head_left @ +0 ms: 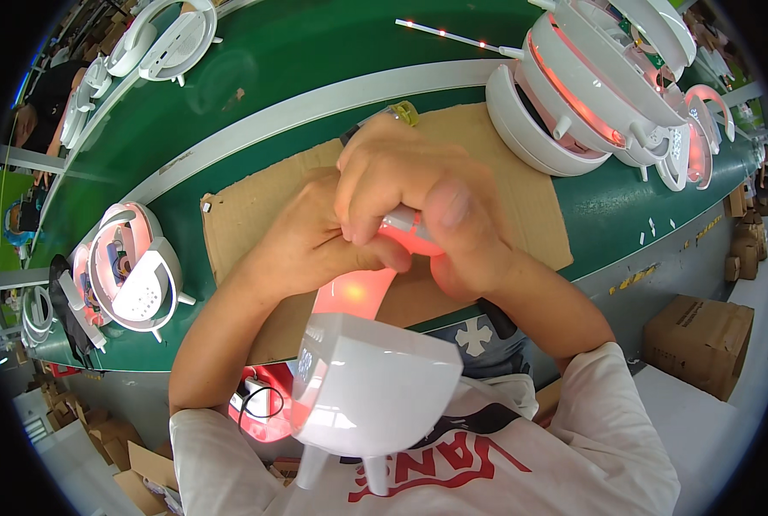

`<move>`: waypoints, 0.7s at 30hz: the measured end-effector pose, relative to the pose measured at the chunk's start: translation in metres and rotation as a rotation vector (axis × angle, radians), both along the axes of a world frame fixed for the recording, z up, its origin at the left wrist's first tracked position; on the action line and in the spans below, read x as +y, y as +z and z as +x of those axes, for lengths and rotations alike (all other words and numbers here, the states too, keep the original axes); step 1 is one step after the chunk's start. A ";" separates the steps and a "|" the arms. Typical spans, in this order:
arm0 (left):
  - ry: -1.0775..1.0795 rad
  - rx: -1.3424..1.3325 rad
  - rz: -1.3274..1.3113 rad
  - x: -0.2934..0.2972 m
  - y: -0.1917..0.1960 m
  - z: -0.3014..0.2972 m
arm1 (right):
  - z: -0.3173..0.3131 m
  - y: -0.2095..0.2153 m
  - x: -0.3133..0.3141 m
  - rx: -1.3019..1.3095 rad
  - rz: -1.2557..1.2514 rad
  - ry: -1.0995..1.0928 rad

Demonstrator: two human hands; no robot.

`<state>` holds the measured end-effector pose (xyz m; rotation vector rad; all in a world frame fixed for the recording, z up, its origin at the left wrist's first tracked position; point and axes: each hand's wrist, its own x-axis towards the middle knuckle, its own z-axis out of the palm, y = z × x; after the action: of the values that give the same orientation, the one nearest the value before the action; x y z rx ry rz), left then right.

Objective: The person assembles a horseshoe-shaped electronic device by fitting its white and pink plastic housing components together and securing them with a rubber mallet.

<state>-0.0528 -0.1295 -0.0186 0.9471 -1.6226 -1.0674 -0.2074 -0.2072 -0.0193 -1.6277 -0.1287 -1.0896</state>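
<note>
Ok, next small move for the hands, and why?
I'd probably slide the left hand down to steady the white housing: it and the right hand both crowd the red-glowing band's far end, and neither touches the housing.

Two bare hands point(319, 234) point(431, 185), one held white unit point(392, 378), two visible legs point(375, 475) on it, one cardboard sheet point(255, 206)

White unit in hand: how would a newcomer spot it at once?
Find the brown cardboard sheet on the green workbench. Over it, the left hand and right hand grip the white unit by its red-glowing neck. Unlike its neighbours on the bench, it is held up before the shirt.
</note>
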 end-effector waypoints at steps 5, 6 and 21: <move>0.062 -0.120 0.155 0.005 -0.001 0.003 | 0.006 -0.004 0.004 0.048 0.052 -0.041; 0.055 -0.094 0.173 0.006 -0.002 0.004 | 0.010 -0.005 0.005 0.053 0.047 -0.036; 0.026 -0.506 0.062 0.007 0.010 0.007 | -0.005 0.007 0.006 0.359 0.125 0.044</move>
<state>-0.0458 -0.1220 -0.0091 1.3545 -1.9814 -0.9074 -0.2128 -0.2012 -0.0126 -1.6715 0.1366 -0.7416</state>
